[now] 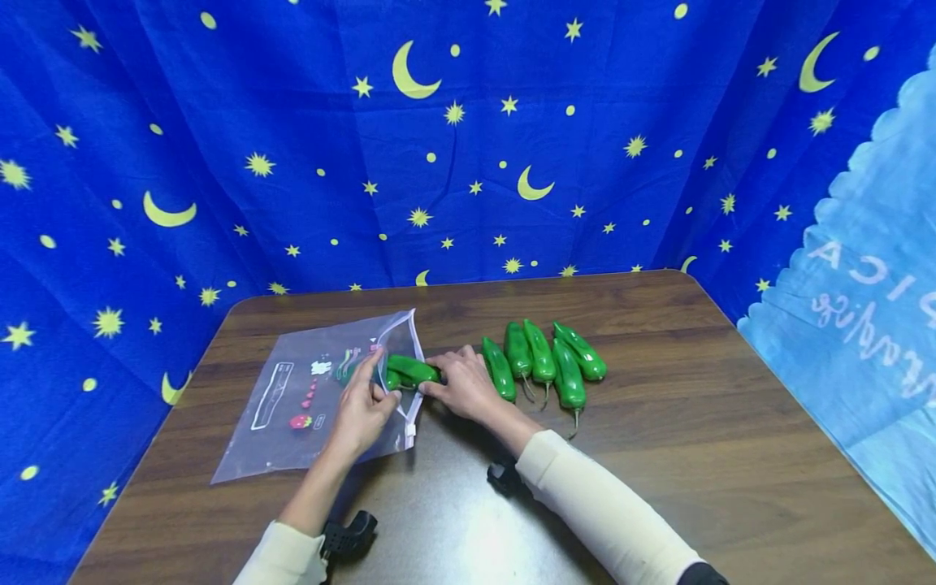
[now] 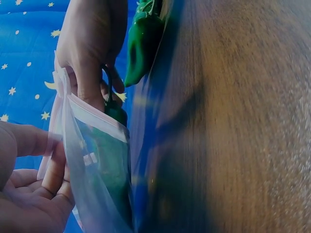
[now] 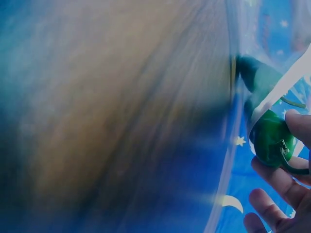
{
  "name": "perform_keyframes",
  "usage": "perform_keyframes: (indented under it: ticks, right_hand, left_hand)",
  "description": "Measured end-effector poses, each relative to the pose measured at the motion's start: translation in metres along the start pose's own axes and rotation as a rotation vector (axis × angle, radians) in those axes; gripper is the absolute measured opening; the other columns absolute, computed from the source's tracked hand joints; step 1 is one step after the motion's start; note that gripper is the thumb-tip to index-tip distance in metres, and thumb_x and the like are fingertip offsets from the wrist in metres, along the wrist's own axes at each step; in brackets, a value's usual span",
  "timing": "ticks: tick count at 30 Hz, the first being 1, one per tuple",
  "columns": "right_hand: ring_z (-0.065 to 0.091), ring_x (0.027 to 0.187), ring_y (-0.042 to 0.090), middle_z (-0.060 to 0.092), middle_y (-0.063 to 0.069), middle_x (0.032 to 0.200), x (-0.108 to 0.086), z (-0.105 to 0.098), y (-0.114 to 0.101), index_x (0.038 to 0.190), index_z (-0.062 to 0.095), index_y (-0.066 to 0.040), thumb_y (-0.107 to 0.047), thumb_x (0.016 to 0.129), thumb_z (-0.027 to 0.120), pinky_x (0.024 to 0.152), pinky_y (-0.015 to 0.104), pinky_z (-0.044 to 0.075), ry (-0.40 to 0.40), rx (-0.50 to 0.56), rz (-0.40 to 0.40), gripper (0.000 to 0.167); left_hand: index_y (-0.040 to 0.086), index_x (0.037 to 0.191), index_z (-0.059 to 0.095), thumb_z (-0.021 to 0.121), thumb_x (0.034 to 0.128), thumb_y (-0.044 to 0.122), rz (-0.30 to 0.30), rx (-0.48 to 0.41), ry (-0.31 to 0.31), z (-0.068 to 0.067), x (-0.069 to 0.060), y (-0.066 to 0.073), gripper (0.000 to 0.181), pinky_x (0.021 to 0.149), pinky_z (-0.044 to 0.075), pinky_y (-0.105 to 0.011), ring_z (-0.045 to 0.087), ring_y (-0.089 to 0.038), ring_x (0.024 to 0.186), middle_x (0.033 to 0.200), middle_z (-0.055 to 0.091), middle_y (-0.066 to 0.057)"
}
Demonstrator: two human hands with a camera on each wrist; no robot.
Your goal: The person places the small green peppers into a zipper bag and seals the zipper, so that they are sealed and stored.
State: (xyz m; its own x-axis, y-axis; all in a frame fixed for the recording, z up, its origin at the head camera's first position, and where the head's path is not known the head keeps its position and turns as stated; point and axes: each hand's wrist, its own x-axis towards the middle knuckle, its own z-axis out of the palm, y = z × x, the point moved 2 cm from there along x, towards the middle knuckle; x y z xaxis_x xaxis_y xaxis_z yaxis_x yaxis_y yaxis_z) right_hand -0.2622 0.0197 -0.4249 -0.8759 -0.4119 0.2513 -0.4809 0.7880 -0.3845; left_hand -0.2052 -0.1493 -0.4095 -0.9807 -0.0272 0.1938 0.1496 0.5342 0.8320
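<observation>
A clear zip bag (image 1: 292, 439) with printed pictures lies on the left of the table, its mouth facing right. My left hand (image 1: 361, 410) grips the bag's edge at the mouth; in the left wrist view its fingers (image 2: 57, 167) are curled at the film. Green peppers (image 1: 411, 371) lie in the mouth, partly inside. My right hand (image 1: 468, 386) is at the stem end of one, and in the right wrist view thumb and fingers (image 3: 277, 179) are around that pepper (image 3: 272, 138). Another pepper (image 3: 257, 75) lies deeper in the bag.
Several green peppers (image 1: 539, 351) lie in a group to the right of my right hand, stems mostly toward me. The wooden table (image 1: 695, 455) reaches back to a blue curtain (image 1: 483, 146) with moons and stars. A light blue cloth (image 1: 870, 309) hangs at the right.
</observation>
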Motion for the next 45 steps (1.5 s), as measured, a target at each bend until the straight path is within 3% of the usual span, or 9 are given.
perform_keyframes:
  ticks: [7,10,23,30,36,45]
  right_hand:
    - [0.051,0.093,0.021,0.068,0.002,0.112,0.001,0.002,-0.006,0.121,0.065,-0.018,-0.040,0.089,0.059,0.077,0.034,0.038,-0.008,0.010,-0.032,0.039]
    - [0.052,0.093,0.021,0.068,0.002,0.112,0.001,0.003,-0.008,0.121,0.065,-0.017,-0.038,0.091,0.056,0.077,0.033,0.038,-0.011,0.023,-0.041,0.037]
    - [0.052,0.094,0.021,0.069,0.001,0.111,-0.002,0.005,-0.004,0.122,0.063,-0.016,-0.034,0.090,0.058,0.079,0.034,0.040,0.002,0.057,-0.039,0.037]
    - [0.054,0.095,0.022,0.070,0.002,0.105,-0.004,0.001,0.001,0.118,0.064,-0.016,-0.031,0.086,0.062,0.080,0.034,0.040,0.048,0.074,-0.032,0.035]
    - [0.054,0.093,0.022,0.071,0.001,0.102,-0.006,0.001,0.004,0.115,0.066,-0.016,-0.029,0.085,0.064,0.080,0.034,0.040,0.046,0.084,-0.028,0.033]
    - [0.053,0.089,0.019,0.072,0.000,0.101,-0.006,0.002,0.001,0.113,0.067,-0.015,-0.025,0.083,0.067,0.078,0.032,0.038,0.007,0.126,-0.034,0.031]
  left_hand:
    - [0.006,0.147,0.030,0.065,0.0797,0.000,0.008,-0.018,0.001,0.000,-0.001,-0.001,0.076,0.052,0.045,-0.018,0.049,-0.001,0.063,0.143,0.037,-0.018]
    - [0.006,0.147,0.030,0.064,0.0794,-0.001,0.012,-0.022,-0.002,0.001,-0.001,-0.002,0.076,0.052,0.045,-0.018,0.049,-0.001,0.063,0.145,0.035,-0.019]
    - [0.005,0.146,0.031,0.065,0.0797,0.000,0.015,0.015,0.005,0.001,-0.004,-0.004,0.075,0.054,0.045,-0.018,0.048,-0.001,0.062,0.118,0.051,-0.018]
    - [0.006,0.146,0.031,0.065,0.0788,-0.001,0.023,0.023,0.012,0.001,-0.004,-0.007,0.076,0.054,0.045,-0.018,0.047,0.000,0.062,0.129,0.048,-0.017]
    - [0.006,0.146,0.031,0.065,0.0783,-0.002,0.019,0.028,0.012,0.002,-0.004,-0.007,0.077,0.053,0.045,-0.018,0.047,-0.002,0.062,0.128,0.049,-0.018]
    - [0.006,0.146,0.031,0.065,0.0787,-0.001,0.015,0.033,0.006,0.003,-0.004,-0.007,0.076,0.053,0.045,-0.019,0.048,-0.003,0.062,0.107,0.053,-0.018]
